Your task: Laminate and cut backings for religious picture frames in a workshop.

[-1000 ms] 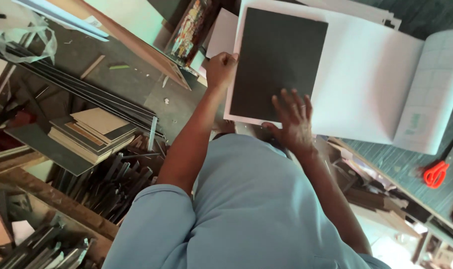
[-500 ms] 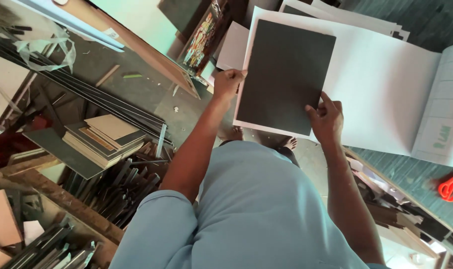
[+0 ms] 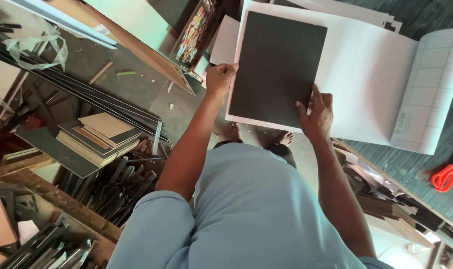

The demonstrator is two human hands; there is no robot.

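Note:
A dark grey rectangular board (image 3: 276, 67) lies on a large white sheet (image 3: 366, 84), which rests on a green table top (image 3: 411, 164). My left hand (image 3: 220, 79) pinches the board's left edge near its upper corner, where the white sheet's edge also runs. My right hand (image 3: 316, 112) grips the board's lower right corner, with its fingers spread on the dark face. The white sheet's right end (image 3: 431, 89) curls up and shows a pale gridded backing. My light blue shirt fills the bottom of the view, and my bare feet show below the board.
Red-handled scissors (image 3: 443, 178) lie on the table at the right. A stack of flat boards (image 3: 99, 137) and several dark frame strips (image 3: 111, 189) lie on the floor at the left. A colourful picture (image 3: 196, 30) leans near the table's corner.
My right hand has slid from the board's bottom edge to its lower right corner. The board tilted briefly and now lies square on the white sheet. My left hand keeps the left edge.

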